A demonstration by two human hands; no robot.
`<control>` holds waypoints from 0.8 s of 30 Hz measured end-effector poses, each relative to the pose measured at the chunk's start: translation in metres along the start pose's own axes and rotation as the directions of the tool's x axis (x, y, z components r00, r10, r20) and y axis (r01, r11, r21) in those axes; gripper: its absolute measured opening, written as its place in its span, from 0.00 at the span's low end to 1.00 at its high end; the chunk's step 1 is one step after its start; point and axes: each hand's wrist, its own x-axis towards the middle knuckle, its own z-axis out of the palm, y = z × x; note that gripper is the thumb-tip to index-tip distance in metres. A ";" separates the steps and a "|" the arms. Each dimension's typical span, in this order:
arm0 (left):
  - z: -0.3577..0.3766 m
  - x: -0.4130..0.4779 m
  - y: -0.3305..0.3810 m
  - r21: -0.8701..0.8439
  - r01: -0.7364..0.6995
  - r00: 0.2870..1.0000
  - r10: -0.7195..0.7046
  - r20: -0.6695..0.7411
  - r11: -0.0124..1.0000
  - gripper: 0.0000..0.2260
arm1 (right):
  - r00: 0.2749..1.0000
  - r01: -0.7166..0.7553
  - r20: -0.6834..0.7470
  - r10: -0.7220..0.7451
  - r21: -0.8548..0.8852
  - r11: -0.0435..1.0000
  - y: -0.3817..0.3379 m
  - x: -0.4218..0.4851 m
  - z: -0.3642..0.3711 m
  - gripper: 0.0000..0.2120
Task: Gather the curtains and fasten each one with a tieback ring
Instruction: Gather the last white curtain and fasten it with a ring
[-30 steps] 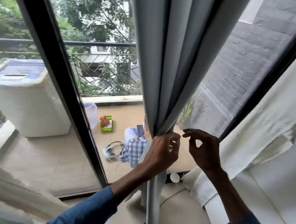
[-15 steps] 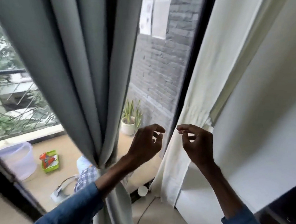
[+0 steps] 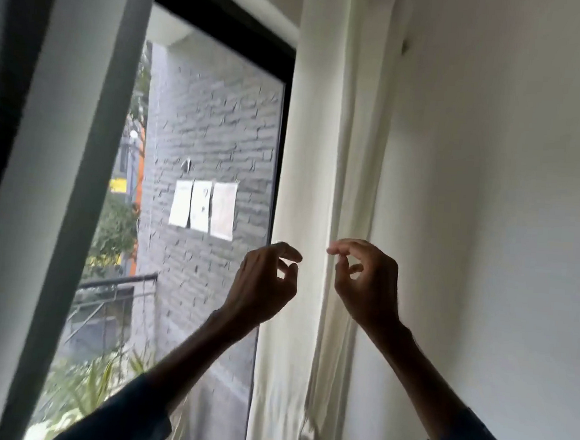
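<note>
A cream curtain (image 3: 312, 152) hangs in folds at the window's right edge, next to the white wall. My left hand (image 3: 265, 283) is raised in front of its left fold, fingers loosely curled, holding nothing. My right hand (image 3: 366, 283) is raised level with it, in front of the curtain's right folds, fingers loosely curled and empty. Neither hand clearly touches the fabric. A grey curtain (image 3: 55, 169) fills the left side of the view, slanting down. No tieback ring is visible.
The black window frame (image 3: 285, 123) borders the glass. Outside are a grey brick wall (image 3: 216, 118) with three pale sheets (image 3: 203, 208), a balcony railing (image 3: 116, 283) and a plant (image 3: 99, 381). A white wall (image 3: 496, 200) fills the right.
My left hand let go of the gathered grey curtain. The view swung right and up, and both hands rose together in front of the cream curtain.
</note>
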 end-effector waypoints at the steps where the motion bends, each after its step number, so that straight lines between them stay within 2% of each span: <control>1: 0.000 0.023 0.008 0.026 -0.031 0.999 0.031 -0.019 0.999 0.08 | 0.999 0.018 -0.029 -0.019 -0.017 1.000 0.006 0.020 -0.004 0.11; 6: -0.005 0.126 0.045 0.122 -0.109 0.982 0.126 -0.141 0.987 0.07 | 0.992 0.054 -0.105 -0.062 -0.082 0.995 0.031 0.109 -0.018 0.11; 11: -0.004 0.209 0.068 0.284 -0.175 0.932 0.251 -0.260 0.943 0.18 | 0.982 0.087 -0.155 -0.107 -0.125 0.988 0.048 0.178 -0.012 0.10; 15: 0.000 0.264 0.073 0.327 -0.152 0.929 0.248 -0.276 0.933 0.27 | 0.974 0.140 -0.147 -0.171 -0.200 0.970 0.057 0.215 0.004 0.11; 19: 0.007 0.305 0.078 0.333 -0.165 0.916 0.269 -0.297 0.928 0.30 | 0.976 0.145 -0.122 -0.182 -0.263 0.954 0.063 0.243 0.025 0.10; 24: 0.014 0.342 0.077 0.310 -0.264 0.903 0.347 -0.252 0.913 0.34 | 0.977 0.144 -0.108 -0.183 -0.294 0.945 0.075 0.274 0.042 0.10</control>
